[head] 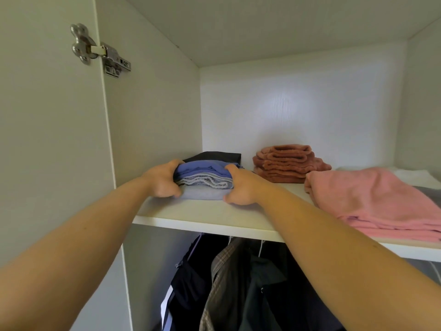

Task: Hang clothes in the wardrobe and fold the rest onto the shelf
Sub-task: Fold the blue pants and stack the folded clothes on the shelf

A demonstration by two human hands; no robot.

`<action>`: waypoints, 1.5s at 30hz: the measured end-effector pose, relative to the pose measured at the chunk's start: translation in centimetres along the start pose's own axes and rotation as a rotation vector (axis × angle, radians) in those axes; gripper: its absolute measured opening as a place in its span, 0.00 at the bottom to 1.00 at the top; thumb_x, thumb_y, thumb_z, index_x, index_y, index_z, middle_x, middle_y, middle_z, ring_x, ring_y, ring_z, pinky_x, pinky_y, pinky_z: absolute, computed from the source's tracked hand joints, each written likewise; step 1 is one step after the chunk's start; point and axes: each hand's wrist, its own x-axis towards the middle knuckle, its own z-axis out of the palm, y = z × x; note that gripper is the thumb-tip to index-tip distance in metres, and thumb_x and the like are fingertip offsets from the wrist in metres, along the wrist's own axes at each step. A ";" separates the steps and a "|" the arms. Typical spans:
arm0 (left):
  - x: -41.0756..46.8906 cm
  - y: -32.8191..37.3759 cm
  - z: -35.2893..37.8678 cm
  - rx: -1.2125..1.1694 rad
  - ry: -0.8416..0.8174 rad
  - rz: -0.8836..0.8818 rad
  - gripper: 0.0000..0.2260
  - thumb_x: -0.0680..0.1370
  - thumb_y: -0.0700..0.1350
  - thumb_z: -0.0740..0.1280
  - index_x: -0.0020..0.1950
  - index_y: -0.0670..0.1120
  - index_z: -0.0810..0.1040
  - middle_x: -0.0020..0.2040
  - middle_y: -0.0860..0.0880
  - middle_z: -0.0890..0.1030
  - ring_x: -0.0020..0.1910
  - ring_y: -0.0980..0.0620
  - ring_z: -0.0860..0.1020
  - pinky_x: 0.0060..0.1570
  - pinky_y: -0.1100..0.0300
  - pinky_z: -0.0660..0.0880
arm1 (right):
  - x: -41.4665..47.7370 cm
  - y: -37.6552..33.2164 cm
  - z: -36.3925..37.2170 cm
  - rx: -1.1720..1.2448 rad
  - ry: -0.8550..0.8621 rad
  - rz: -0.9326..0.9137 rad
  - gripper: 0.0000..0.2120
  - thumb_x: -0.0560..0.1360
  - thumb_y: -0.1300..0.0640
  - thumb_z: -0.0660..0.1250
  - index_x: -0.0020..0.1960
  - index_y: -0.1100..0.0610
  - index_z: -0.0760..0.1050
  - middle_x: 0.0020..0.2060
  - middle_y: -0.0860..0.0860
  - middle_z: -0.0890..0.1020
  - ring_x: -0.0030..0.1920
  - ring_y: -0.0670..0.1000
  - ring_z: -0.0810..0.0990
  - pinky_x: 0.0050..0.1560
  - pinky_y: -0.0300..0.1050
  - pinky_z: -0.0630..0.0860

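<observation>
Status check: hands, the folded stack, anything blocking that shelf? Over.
Left hand and right hand grip the ends of the folded stack. Stack down on shelf, left side, dark garment behind. Brown towels, pink towel off right, not in the way.

A home bedroom wardrobe: white shelf [214, 216] with folded towels [288, 163], clothes [233, 283] hanging beneath, door hinge [100, 50] at left.

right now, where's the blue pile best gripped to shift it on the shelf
At its two ends, one hand from each side, as the left hand and right hand do: the blue pile is a soft stack of loose folded layers lying flat on the shelf, so clamp top and bottom together.
</observation>
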 end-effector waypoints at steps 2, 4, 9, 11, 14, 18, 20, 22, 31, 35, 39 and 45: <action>0.0 0.0 0.3 -0.089 -0.074 -0.004 0.43 0.64 0.42 0.77 0.75 0.57 0.63 0.65 0.51 0.74 0.61 0.47 0.75 0.62 0.52 0.74 | 0.1 -0.1 -0.1 -0.006 0.003 0.017 0.37 0.75 0.55 0.70 0.77 0.53 0.55 0.57 0.58 0.77 0.51 0.58 0.78 0.53 0.52 0.78; 0.3 -0.1 0.5 -0.086 -0.089 -0.022 0.48 0.61 0.49 0.77 0.77 0.61 0.59 0.69 0.52 0.70 0.64 0.47 0.73 0.65 0.49 0.72 | 0.3 -0.3 0.1 -0.033 0.026 0.022 0.35 0.76 0.60 0.66 0.79 0.55 0.53 0.55 0.59 0.77 0.48 0.58 0.77 0.50 0.51 0.77; -0.6 0.6 0.5 0.237 -0.004 0.021 0.38 0.67 0.65 0.71 0.74 0.62 0.59 0.60 0.51 0.78 0.55 0.46 0.78 0.57 0.52 0.75 | 0.7 0.2 0.1 -0.022 0.082 0.029 0.27 0.76 0.64 0.64 0.72 0.57 0.59 0.49 0.59 0.76 0.45 0.59 0.76 0.42 0.51 0.71; -2.1 1.7 0.1 0.432 0.083 0.078 0.33 0.70 0.70 0.65 0.70 0.58 0.63 0.53 0.51 0.81 0.49 0.46 0.79 0.53 0.53 0.76 | 0.7 0.6 -0.3 -0.007 0.060 0.034 0.25 0.76 0.66 0.64 0.71 0.57 0.61 0.49 0.59 0.76 0.46 0.59 0.77 0.45 0.53 0.73; -5.4 4.2 -0.6 0.671 0.192 0.124 0.30 0.71 0.72 0.59 0.61 0.51 0.68 0.43 0.51 0.79 0.41 0.46 0.76 0.46 0.54 0.72 | 0.6 0.6 -1.2 0.019 -0.002 0.062 0.23 0.77 0.68 0.62 0.69 0.55 0.62 0.50 0.60 0.78 0.46 0.58 0.76 0.47 0.52 0.74; -11.0 7.3 -0.6 0.777 0.333 0.072 0.26 0.74 0.71 0.59 0.63 0.54 0.68 0.49 0.50 0.82 0.47 0.46 0.81 0.40 0.56 0.65 | 1.6 -1.8 -0.9 -0.051 -0.049 0.048 0.17 0.77 0.63 0.62 0.61 0.49 0.62 0.57 0.59 0.77 0.58 0.62 0.75 0.59 0.57 0.74; -12.3 7.5 -0.6 0.789 0.367 0.017 0.24 0.75 0.69 0.60 0.64 0.55 0.68 0.51 0.51 0.82 0.51 0.47 0.82 0.41 0.57 0.64 | 2.5 -3.4 -0.1 -0.103 -0.063 0.054 0.22 0.77 0.59 0.63 0.67 0.45 0.61 0.63 0.57 0.74 0.66 0.63 0.69 0.66 0.64 0.68; -12.4 6.9 -0.7 0.785 0.355 -0.077 0.25 0.75 0.68 0.61 0.63 0.52 0.71 0.53 0.49 0.82 0.52 0.46 0.81 0.43 0.56 0.65 | 3.1 -5.2 0.5 -0.142 -0.055 0.069 0.32 0.78 0.60 0.65 0.76 0.43 0.56 0.69 0.56 0.68 0.71 0.64 0.62 0.70 0.65 0.62; -9.5 4.0 -0.4 0.749 0.315 -0.078 0.28 0.76 0.68 0.63 0.65 0.47 0.70 0.56 0.45 0.80 0.55 0.43 0.78 0.43 0.54 0.68 | 4.2 -6.4 0.9 -0.212 -0.007 0.106 0.29 0.80 0.54 0.63 0.79 0.48 0.57 0.70 0.57 0.72 0.70 0.63 0.67 0.69 0.60 0.63; -7.9 2.1 -1.0 0.675 0.184 0.006 0.30 0.77 0.65 0.66 0.71 0.48 0.64 0.55 0.44 0.80 0.53 0.41 0.78 0.45 0.51 0.74 | 2.9 -6.0 -0.4 -0.337 -0.047 0.192 0.26 0.77 0.56 0.66 0.72 0.50 0.64 0.67 0.56 0.74 0.67 0.63 0.69 0.68 0.60 0.65; -5.5 1.5 -1.7 0.525 -0.016 0.022 0.38 0.76 0.53 0.72 0.80 0.51 0.55 0.63 0.43 0.77 0.59 0.40 0.76 0.58 0.48 0.75 | 1.3 -6.3 -1.8 -0.491 -0.152 0.317 0.31 0.72 0.57 0.71 0.73 0.52 0.66 0.66 0.58 0.71 0.67 0.63 0.64 0.69 0.64 0.62; -2.5 1.4 0.1 0.346 0.017 -0.058 0.33 0.76 0.43 0.67 0.79 0.55 0.58 0.67 0.44 0.76 0.62 0.40 0.76 0.60 0.49 0.74 | -1.6 -5.9 -0.1 -0.344 0.043 0.233 0.33 0.76 0.53 0.66 0.77 0.60 0.58 0.70 0.61 0.63 0.70 0.66 0.65 0.68 0.60 0.68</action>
